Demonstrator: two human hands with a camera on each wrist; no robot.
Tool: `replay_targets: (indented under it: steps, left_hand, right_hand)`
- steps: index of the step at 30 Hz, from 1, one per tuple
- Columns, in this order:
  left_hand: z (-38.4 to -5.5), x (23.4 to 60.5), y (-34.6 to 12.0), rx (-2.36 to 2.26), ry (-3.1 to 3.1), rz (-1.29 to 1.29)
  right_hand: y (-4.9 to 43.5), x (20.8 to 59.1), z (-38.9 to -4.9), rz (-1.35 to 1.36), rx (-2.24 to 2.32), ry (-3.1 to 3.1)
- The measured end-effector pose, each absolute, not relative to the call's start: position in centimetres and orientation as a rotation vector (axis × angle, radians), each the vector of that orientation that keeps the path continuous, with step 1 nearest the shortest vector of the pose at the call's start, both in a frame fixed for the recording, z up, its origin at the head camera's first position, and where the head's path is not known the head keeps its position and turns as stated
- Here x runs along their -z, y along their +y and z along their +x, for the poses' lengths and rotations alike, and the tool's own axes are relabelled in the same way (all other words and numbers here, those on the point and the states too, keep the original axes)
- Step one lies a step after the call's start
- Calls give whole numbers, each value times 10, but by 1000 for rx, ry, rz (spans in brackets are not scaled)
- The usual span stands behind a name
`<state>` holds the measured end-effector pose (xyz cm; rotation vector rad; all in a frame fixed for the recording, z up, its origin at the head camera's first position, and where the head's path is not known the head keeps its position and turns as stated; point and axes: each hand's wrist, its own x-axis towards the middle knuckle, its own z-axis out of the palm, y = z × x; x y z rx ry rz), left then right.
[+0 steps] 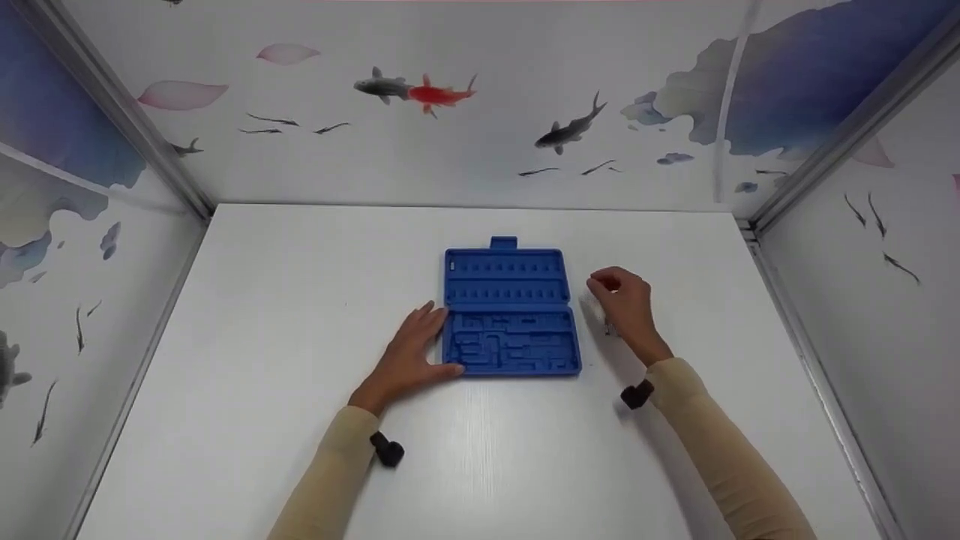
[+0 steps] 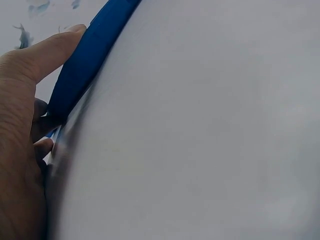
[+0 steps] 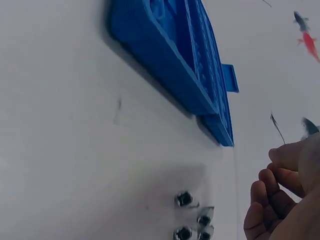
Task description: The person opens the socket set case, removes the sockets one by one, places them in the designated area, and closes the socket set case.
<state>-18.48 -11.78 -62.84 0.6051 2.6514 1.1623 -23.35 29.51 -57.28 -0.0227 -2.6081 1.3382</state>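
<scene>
A blue plastic tool case lies unfolded flat, its moulded slots facing up. One small light piece sits in the upper left slot of its far half. My left hand holds the case at its near left corner, thumb on the front rim and fingers along the left side. To the right of the case, my right hand is above the table with thumb and index fingertips together; I cannot tell whether something small is between them. Several shiny metal sockets stand on the table below that hand, mostly hidden in the head view.
The white table is bordered by a back wall and side walls printed with fish. A latch tab juts from the case's far edge. Dark wrist cameras stick out from both sleeves.
</scene>
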Motion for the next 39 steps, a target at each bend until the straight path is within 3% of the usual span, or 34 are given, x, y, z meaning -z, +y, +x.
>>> replay_targets:
  steps: [20, 33, 39]
  left_hand:
    - [-184, 633, -123, -1143, 2670, 555]
    - [-185, 631, -118, -1133, 2663, 576]
    - [-187, 630, -120, -1157, 2647, 596]
  right_hand:
    - [179, 576, -270, 522, -1379, -2783]
    - [138, 600, -301, 628, -1201, -2729]
    - [117, 592, -306, 637, -1116, -2775]
